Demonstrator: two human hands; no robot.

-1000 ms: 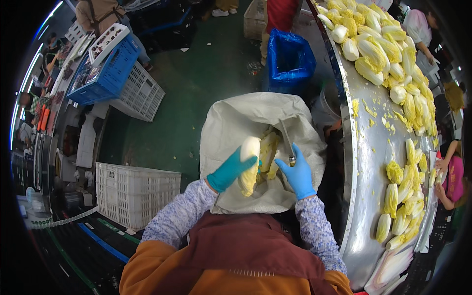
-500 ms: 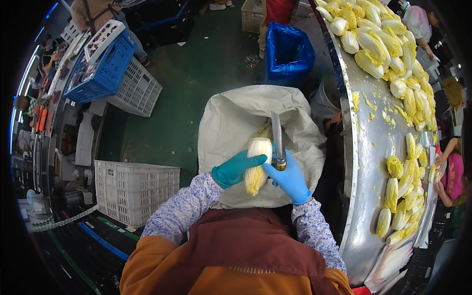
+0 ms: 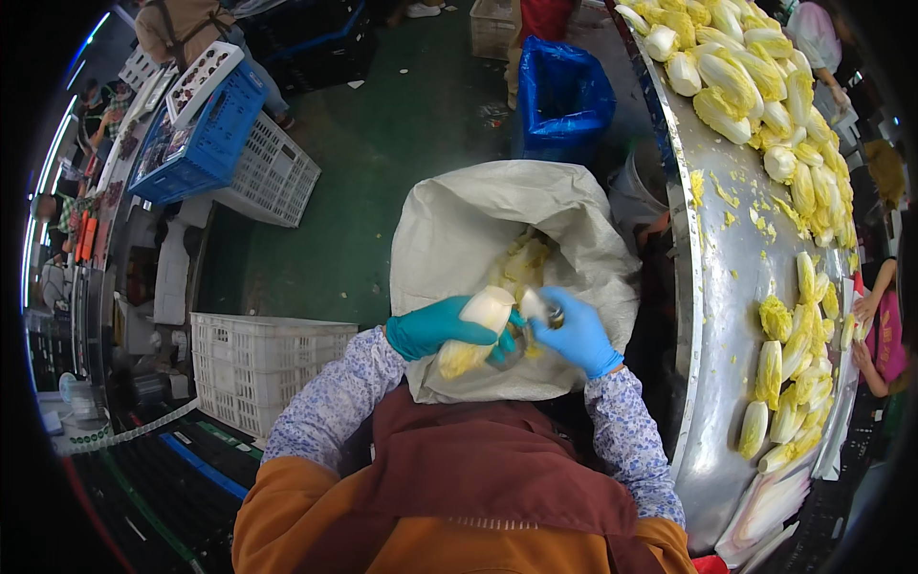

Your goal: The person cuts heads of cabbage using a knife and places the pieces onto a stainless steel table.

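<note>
In a teal glove, my left hand (image 3: 430, 327) is closed around a small napa cabbage (image 3: 486, 312), its white base tilted up to the right and its yellow leaves pointing down-left. My right hand (image 3: 581, 339), gloved in light blue, grips a knife (image 3: 555, 317); motion blurs it and its blade is hard to make out. Beside the right fingers is a pale, blurred leaf piece (image 3: 532, 306). Both hands are over the mouth of a white woven sack (image 3: 430, 234), with yellow cabbage leaves (image 3: 524, 260) lying inside.
To my right runs a metal table (image 3: 722, 383) bearing many napa cabbages (image 3: 732, 86) and leaf scraps. A blue-lined bin (image 3: 564, 134) and white bucket (image 3: 639, 187) stand beyond the sack. White crates (image 3: 258, 368) and a blue crate (image 3: 196, 143) are on the left. Other people work nearby.
My left hand has moved left and tipped the cabbage over to the left. The knife, upright before, has swung down into blur. A pale leaf piece now shows between my hands.
</note>
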